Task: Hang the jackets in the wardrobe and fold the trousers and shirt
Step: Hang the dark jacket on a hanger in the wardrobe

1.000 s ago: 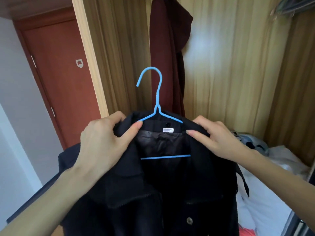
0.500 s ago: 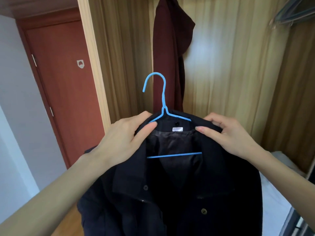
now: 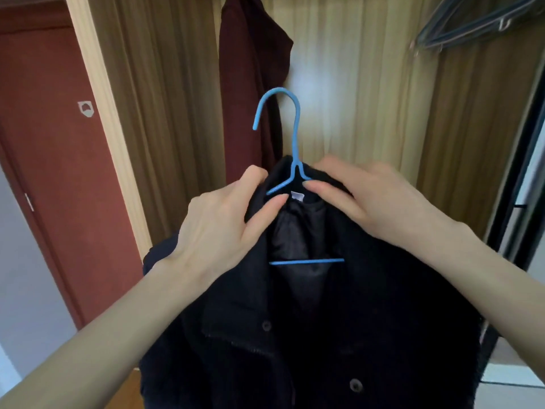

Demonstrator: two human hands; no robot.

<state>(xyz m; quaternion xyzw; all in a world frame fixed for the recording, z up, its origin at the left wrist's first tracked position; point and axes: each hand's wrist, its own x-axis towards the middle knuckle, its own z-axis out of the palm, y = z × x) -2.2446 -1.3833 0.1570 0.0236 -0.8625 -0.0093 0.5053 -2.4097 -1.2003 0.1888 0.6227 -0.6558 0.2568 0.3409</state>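
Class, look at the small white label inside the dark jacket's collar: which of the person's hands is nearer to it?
Right, narrowly. The right hand grips the collar with a fingertip just right of the white label; the left hand grips the collar lower left of it.

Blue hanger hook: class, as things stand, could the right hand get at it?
Probably yes. The right hand grips the jacket collar just beside the hanger, whose hook stands bare above, with nothing between.

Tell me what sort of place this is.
Most likely a bedroom, at an open wood-panelled wardrobe. A maroon coat hangs inside it, spare hangers hang at upper right, and a red-brown door stands to the left.
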